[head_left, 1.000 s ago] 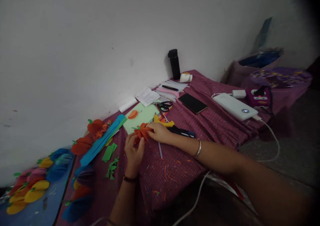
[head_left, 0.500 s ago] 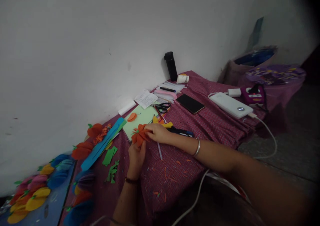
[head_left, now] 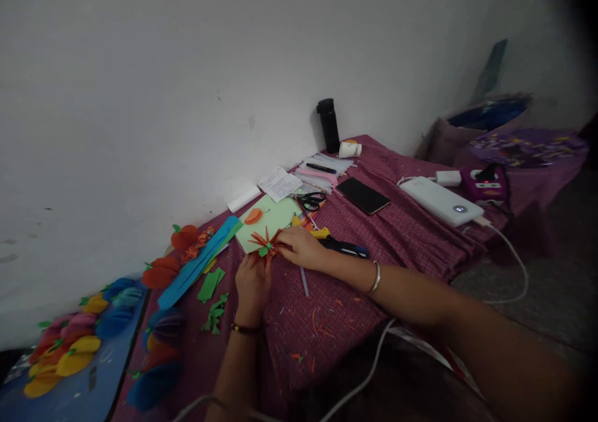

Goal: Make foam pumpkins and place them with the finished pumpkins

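Note:
My left hand and my right hand together hold a small orange paper pumpkin with a green bit at its middle, seen edge-on so its folded leaves fan out like spokes. Both hands have their fingers closed on it, just above the maroon checked cloth. Under it lies a pale green sheet with a flat orange paper cutout on it. A yellow glue gun and black scissors lie just behind my right hand.
Finished paper pumpkins in orange, yellow, pink and blue sit at the left on a blue surface, beside blue paper strips and green scraps. Farther back are a phone, a white power bank, a black bottle and papers.
The paper pumpkin has turned in my hands from showing its orange face to showing its fanned edges. The camera view shifted slightly.

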Demonstrator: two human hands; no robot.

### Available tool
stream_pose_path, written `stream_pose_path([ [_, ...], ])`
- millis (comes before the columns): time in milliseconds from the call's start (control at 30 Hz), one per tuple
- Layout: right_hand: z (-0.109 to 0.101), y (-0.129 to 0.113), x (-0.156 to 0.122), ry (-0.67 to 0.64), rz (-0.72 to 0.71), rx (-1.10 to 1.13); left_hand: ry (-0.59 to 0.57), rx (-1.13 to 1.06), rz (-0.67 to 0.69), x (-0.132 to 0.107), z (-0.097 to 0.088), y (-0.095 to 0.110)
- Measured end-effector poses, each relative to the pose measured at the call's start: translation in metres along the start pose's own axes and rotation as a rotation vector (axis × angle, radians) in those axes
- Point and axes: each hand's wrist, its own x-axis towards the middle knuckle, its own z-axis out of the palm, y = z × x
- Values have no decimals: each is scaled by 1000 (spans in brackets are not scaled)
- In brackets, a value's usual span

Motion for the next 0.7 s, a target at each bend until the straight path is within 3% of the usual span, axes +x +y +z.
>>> stream_pose_path([
  [100,-1,-1,-1,-32,-49,-81,-1,-22,-13,-1,0,3],
  [300,0,-2,-2,-90,-29,-93,90,-222,-175,-3,1,14],
  [533,15,11,0,21,334,369,59,-332,-247,-4,1,24],
  [700,20,14,2,42,397,571,67,-377,-312,-3,-1,31],
])
